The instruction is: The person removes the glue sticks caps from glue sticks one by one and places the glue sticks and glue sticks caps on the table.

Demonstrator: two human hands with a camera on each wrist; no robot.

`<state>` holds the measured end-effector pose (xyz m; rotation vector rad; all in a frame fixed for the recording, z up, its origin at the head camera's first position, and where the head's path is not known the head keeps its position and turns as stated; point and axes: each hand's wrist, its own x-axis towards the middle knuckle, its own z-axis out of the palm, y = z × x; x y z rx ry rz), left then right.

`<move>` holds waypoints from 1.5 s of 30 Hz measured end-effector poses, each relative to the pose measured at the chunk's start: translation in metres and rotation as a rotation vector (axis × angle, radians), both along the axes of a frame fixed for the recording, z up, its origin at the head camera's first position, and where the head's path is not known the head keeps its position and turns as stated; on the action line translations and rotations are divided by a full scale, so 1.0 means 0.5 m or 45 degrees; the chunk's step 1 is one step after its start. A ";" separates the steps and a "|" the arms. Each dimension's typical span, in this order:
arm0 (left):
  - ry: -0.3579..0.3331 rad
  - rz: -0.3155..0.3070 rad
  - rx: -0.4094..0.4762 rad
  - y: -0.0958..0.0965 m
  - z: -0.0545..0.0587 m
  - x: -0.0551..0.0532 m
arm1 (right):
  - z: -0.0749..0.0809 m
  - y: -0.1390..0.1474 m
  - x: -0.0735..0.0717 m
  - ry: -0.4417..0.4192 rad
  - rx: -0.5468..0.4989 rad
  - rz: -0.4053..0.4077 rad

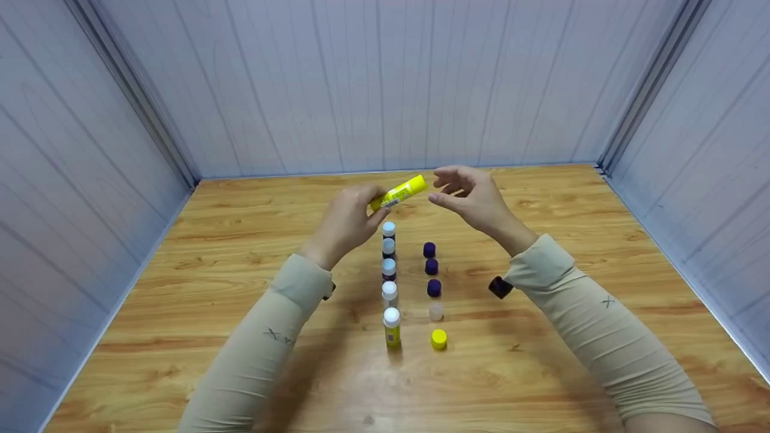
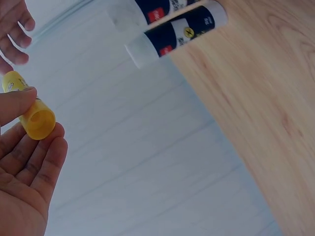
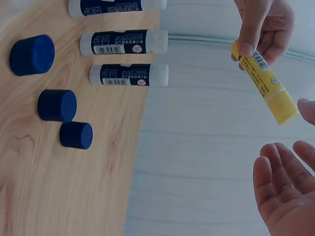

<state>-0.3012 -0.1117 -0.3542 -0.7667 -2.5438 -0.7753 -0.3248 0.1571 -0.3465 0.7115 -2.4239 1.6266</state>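
My left hand (image 1: 347,221) grips a yellow glue stick (image 1: 399,193) near its lower end, thumb on one side and fingers on the other. The stick is tilted, its capped end up and to the right, and it is held above the far part of the table. In the left wrist view the round base of the yellow glue stick (image 2: 40,124) faces the camera. My right hand (image 1: 475,195) is just right of the capped end, fingers loosely bent and apart from it. The right wrist view shows a gap between the yellow cap (image 3: 282,107) and the right fingers (image 3: 283,172).
Below the hands, several uncapped glue sticks stand upright in a row; the nearest is a yellow one (image 1: 392,334). Right of them runs a row of loose caps: dark blue ones (image 1: 434,288), a whitish one (image 1: 436,311) and a yellow one (image 1: 438,340). Panelled walls (image 1: 397,84) enclose the table.
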 end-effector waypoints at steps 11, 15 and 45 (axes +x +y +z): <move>0.048 -0.055 -0.065 0.018 0.006 0.027 | 0.002 -0.016 0.017 -0.011 -0.050 0.062; 0.085 -0.057 -0.081 0.021 0.004 0.031 | -0.001 -0.017 0.021 -0.021 -0.094 0.074; 0.229 -0.087 -0.149 0.055 0.008 0.040 | -0.019 -0.042 0.042 -0.186 -0.445 0.075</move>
